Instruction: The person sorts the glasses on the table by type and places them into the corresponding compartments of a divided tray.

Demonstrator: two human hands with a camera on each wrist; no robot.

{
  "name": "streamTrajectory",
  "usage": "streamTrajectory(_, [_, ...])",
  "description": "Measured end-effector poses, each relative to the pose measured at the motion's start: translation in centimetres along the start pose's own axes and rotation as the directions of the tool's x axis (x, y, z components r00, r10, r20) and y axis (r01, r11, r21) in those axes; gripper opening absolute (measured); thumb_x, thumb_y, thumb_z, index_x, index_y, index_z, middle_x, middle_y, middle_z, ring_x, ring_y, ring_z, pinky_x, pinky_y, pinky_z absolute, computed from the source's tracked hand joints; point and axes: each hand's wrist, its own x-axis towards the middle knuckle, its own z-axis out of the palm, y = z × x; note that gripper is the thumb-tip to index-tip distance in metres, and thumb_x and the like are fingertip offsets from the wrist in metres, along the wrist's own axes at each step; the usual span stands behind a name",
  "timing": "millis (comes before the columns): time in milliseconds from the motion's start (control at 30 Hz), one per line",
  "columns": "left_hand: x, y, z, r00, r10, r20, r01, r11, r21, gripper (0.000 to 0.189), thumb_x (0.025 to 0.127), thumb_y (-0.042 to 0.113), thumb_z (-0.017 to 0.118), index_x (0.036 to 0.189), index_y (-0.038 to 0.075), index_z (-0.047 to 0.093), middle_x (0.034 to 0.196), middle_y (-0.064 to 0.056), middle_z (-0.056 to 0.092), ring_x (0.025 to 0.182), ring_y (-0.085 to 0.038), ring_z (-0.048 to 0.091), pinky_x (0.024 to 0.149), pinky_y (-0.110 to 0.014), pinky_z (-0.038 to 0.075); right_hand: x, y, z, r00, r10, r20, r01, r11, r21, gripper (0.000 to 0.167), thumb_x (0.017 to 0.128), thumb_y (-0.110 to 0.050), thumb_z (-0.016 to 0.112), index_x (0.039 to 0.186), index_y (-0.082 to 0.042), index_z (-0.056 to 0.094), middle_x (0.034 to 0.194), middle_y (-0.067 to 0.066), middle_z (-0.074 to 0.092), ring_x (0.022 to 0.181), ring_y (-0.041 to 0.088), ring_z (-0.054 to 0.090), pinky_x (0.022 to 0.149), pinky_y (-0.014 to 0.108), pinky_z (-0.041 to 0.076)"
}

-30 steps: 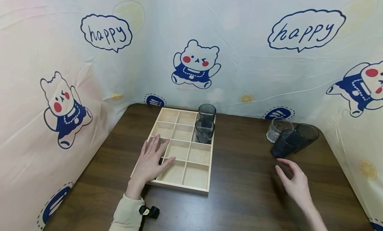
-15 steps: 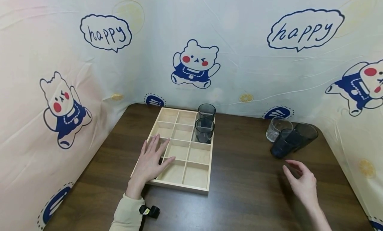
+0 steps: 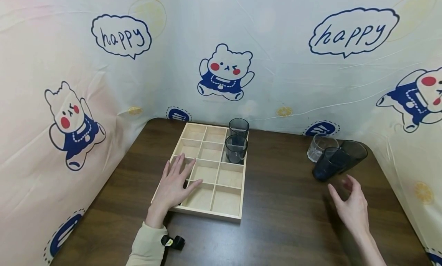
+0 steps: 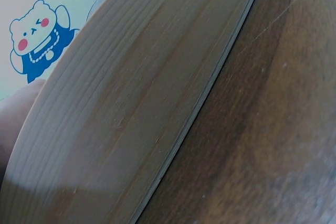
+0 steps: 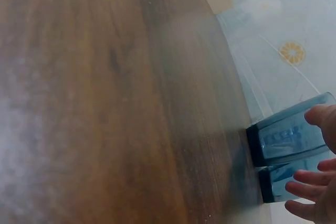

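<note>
My left hand [image 3: 174, 187] rests with spread fingers over the left side of a pale wooden compartment box [image 3: 207, 212]. The left wrist view is mostly filled by the box's side wall [image 4: 121, 93]. Two dark tinted glasses stand in its right column: one in the far corner [image 3: 239, 125], another just nearer [image 3: 236, 151]. At the table's right, my right hand [image 3: 352, 206] holds nothing, thumb and fingers apart and loosely bent. Just beyond it are a smaller dark glass [image 3: 324, 168], a larger dark glass [image 3: 355, 153] and a clear glass [image 3: 315, 151].
The dark brown wooden table [image 3: 279, 204] is enclosed by a printed cloth [image 3: 283, 78] with bears and "happy" bubbles. A small black object [image 3: 177, 242] is at the left wrist by the sleeve [image 3: 147, 246].
My right hand has shifted a little to the right, and its fingers have lifted toward the larger dark glass. The left hand, box and glasses stay put.
</note>
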Motion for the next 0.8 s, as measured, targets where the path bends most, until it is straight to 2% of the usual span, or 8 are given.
streamTrajectory(167, [0.0, 0.1, 0.0, 1.000, -0.001, -0.002, 0.001, 1.000, 0.000, 0.084, 0.103, 0.065, 0.063, 0.171, 0.022, 0.041, 0.184, -0.022, 0.019, 0.172, -0.044, 0.017, 0.139, -0.070, 0.009, 0.8, 0.4, 0.2, 0.997, -0.013, 0.073, 0.010, 0.999, 0.041, 0.082, 0.105, -0.023, 0.076, 0.169, 0.001, 0.031, 0.158, 0.037, 0.053, 0.147, 0.056, 0.051, 0.124, 0.068, 0.039])
streamTrajectory(200, [-0.1, 0.1, -0.1, 1.000, -0.002, -0.001, 0.002, 1.000, 0.001, 0.084, 0.103, 0.065, 0.063, 0.171, 0.022, 0.041, 0.184, -0.022, 0.020, 0.172, -0.044, 0.017, 0.139, -0.070, 0.009, 0.9, 0.4, 0.2, 0.996, -0.016, 0.084, 0.011, 0.998, 0.055, 0.084, 0.105, -0.023, 0.076, 0.170, -0.001, 0.030, 0.160, 0.036, 0.051, 0.148, 0.055, 0.051, 0.129, 0.059, 0.040])
streamTrajectory(267, [-0.1, 0.1, -0.1, 1.000, -0.003, -0.003, 0.004, 1.000, 0.003, 0.084, 0.103, 0.064, 0.063, 0.171, 0.022, 0.042, 0.183, -0.023, 0.020, 0.172, -0.044, 0.017, 0.139, -0.070, 0.010, 1.2, 0.6, 0.4, 0.995, -0.035, 0.094, 0.025, 0.995, 0.100, 0.085, 0.104, -0.021, 0.078, 0.172, -0.003, 0.029, 0.163, 0.035, 0.050, 0.149, 0.055, 0.050, 0.132, 0.032, 0.041])
streamTrajectory(333, [-0.1, 0.0, -0.1, 1.000, -0.005, -0.005, 0.005, 1.000, 0.007, 0.084, 0.103, 0.065, 0.063, 0.171, 0.022, 0.042, 0.183, -0.022, 0.020, 0.172, -0.044, 0.017, 0.139, -0.070, 0.010, 1.4, 0.6, 0.7, 0.995, -0.049, 0.090, 0.036, 0.990, 0.139, 0.087, 0.103, -0.020, 0.078, 0.173, -0.006, 0.028, 0.165, 0.033, 0.049, 0.150, 0.054, 0.051, 0.122, 0.007, 0.035])
streamTrajectory(400, [0.0, 0.0, -0.1, 1.000, -0.004, -0.008, 0.004, 1.000, 0.010, 0.084, 0.103, 0.065, 0.063, 0.171, 0.022, 0.041, 0.184, -0.022, 0.020, 0.172, -0.044, 0.017, 0.139, -0.070, 0.010, 1.7, 0.8, 1.0, 0.996, -0.055, 0.075, 0.041, 0.983, 0.178, 0.087, 0.102, -0.018, 0.079, 0.173, -0.009, 0.029, 0.166, 0.031, 0.049, 0.150, 0.051, 0.051, 0.107, -0.006, 0.030])
streamTrajectory(567, [0.0, 0.0, -0.1, 1.000, -0.002, -0.007, 0.002, 1.000, 0.017, 0.084, 0.103, 0.066, 0.062, 0.172, 0.023, 0.041, 0.184, -0.022, 0.020, 0.172, -0.043, 0.017, 0.139, -0.070, 0.011, 2.5, 1.2, 1.7, 0.998, -0.030, 0.057, 0.017, 0.973, 0.230, 0.087, 0.102, -0.016, 0.078, 0.173, -0.009, 0.028, 0.167, 0.031, 0.047, 0.152, 0.049, 0.049, 0.110, -0.004, 0.033])
streamTrajectory(700, [0.0, 0.0, 0.0, 1.000, 0.003, -0.006, -0.002, 1.000, 0.018, 0.084, 0.103, 0.066, 0.062, 0.172, 0.023, 0.041, 0.184, -0.022, 0.020, 0.173, -0.043, 0.017, 0.139, -0.070, 0.010, 3.0, 1.3, 2.0, 0.997, 0.002, 0.074, -0.020, 0.968, 0.252, 0.088, 0.103, -0.017, 0.078, 0.172, -0.003, 0.026, 0.168, 0.033, 0.046, 0.153, 0.047, 0.048, 0.104, -0.007, 0.032])
streamTrajectory(800, [-0.1, 0.0, 0.0, 1.000, 0.007, -0.014, -0.007, 1.000, 0.007, 0.083, 0.103, 0.065, 0.063, 0.171, 0.023, 0.042, 0.183, -0.022, 0.021, 0.172, -0.043, 0.017, 0.139, -0.070, 0.010, 3.5, 1.2, 2.2, 0.996, 0.025, 0.083, -0.048, 0.958, 0.283, 0.085, 0.103, -0.016, 0.077, 0.171, 0.000, 0.027, 0.166, 0.030, 0.048, 0.150, 0.031, 0.053, 0.102, -0.008, 0.035])
